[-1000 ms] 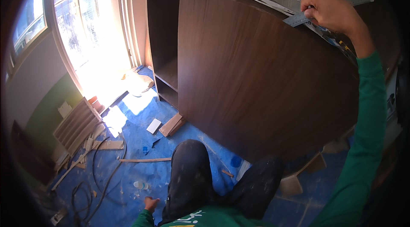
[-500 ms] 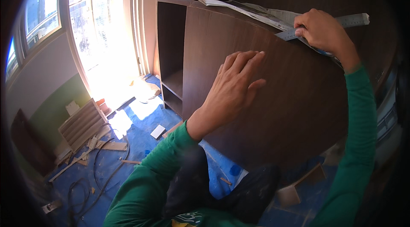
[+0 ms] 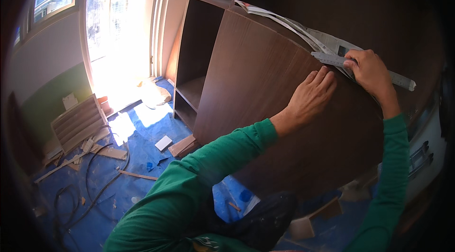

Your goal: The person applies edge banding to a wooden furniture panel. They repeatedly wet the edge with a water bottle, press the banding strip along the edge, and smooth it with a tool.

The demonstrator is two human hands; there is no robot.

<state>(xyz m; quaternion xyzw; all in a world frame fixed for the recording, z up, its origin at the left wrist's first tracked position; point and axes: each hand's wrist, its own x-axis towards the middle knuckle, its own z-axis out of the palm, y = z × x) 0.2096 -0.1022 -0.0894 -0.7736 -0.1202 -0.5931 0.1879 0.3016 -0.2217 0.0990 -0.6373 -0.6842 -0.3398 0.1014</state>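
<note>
In my right hand [image 3: 372,74] is a flat silver metal ruler [image 3: 403,80], the fingers closed round its middle. One end of the ruler lies over the upper edge of a dark brown wood-grain panel [image 3: 256,95] on a cabinet. Folded newspaper [image 3: 303,34] is tucked along that edge, partly beneath the ruler and my right hand. My left hand [image 3: 310,94] lies over the panel face just under the ruler's end, fingers stretched out, holding nothing. Whether its fingertips press on the panel is hard to tell.
Open cabinet shelves [image 3: 196,48] stand left of the panel, beside a bright glass door [image 3: 118,24]. Blue sheeting [image 3: 142,145] covers the floor, with wood scraps [image 3: 111,152], black cable [image 3: 95,200], a small white box [image 3: 163,143] and a slatted panel [image 3: 78,121] on it.
My left hand has moved right and come closer to the panel's edge near the ruler. The ruler has swung so that its right end points lower. The view has shifted slightly.
</note>
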